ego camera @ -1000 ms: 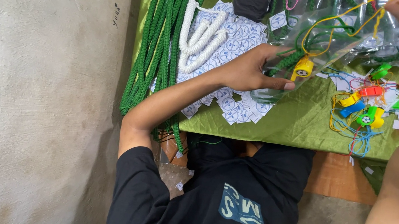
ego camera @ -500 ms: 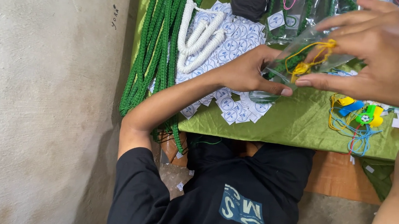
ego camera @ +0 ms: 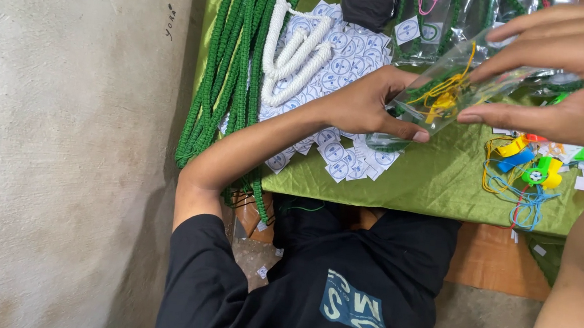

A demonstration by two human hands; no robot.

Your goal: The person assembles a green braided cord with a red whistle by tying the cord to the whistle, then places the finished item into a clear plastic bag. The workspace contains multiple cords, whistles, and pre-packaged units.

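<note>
Green cords point(ego camera: 233, 69) hang over the bench point(ego camera: 443, 185) edge beside one bundle of white cord point(ego camera: 293, 54) lying on scattered round labels point(ego camera: 340, 163), with coloured whistles point(ego camera: 533, 169) on strings off to the right. The left hand point(ego camera: 368, 107) stretches out flat over the labels, its grip clamped on the near end of a clear bag point(ego camera: 462, 84). The right hand point(ego camera: 580, 76), fingers spread, pinches the bag's other end, one yellow whistle point(ego camera: 445, 104) inside it, above the bench.

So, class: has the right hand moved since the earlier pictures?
Yes. The right hand came down from the top corner to the clear bag, leftward over the green cloth.
</note>
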